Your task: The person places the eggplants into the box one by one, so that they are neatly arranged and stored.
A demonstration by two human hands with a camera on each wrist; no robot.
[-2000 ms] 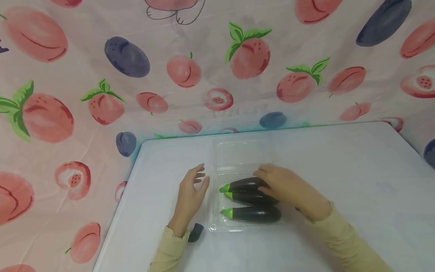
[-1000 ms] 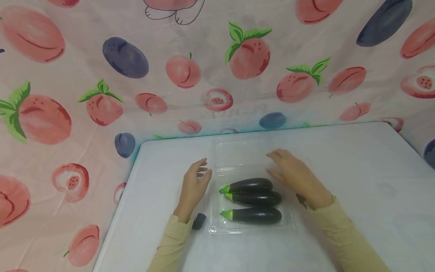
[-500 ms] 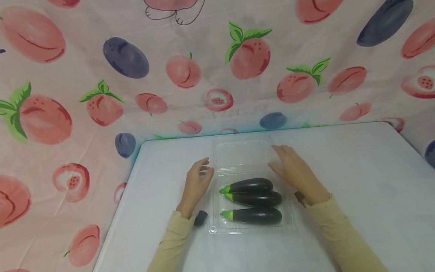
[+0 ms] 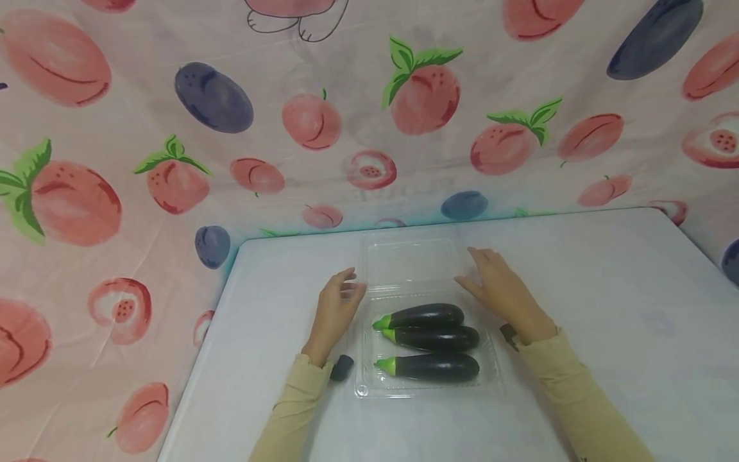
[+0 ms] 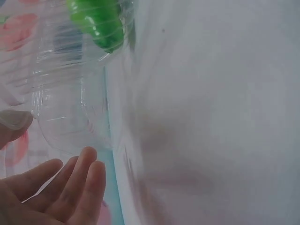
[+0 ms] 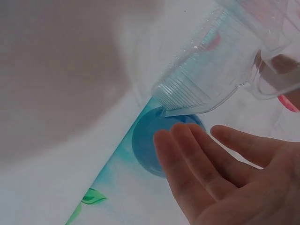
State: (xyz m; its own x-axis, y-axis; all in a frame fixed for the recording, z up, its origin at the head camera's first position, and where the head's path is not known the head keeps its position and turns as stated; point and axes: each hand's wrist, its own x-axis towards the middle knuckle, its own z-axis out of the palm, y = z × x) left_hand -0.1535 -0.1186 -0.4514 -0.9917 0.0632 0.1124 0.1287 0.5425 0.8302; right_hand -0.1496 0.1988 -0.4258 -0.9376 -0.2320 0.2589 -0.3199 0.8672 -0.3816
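Three dark eggplants with green stem ends lie side by side in a clear plastic clamshell box: the far one [image 4: 427, 315], the middle one [image 4: 437, 338] and the near one [image 4: 437, 367]. Folded back flat behind the base [image 4: 427, 390] is the box's lid [image 4: 412, 260]. My left hand [image 4: 335, 311] is at the box's left edge, fingers loosely bent, thumb close to the hinge. To the right of the lid is my right hand [image 4: 502, 292], thumb and fingers spread. The left wrist view shows a green stem end [image 5: 101, 23] through the plastic; both hands hold nothing.
The box stands on a white table [image 4: 623, 359]. Behind and to the left hangs a curtain [image 4: 358, 96] printed with peaches and plums. A small dark piece [image 4: 342, 368] shows beside the left cuff, and another [image 4: 509, 336] at the right wrist.
My right hand has come off the far eggplants and moved up and right beside the lid. The left hand has shifted slightly up and right, nearer the box.
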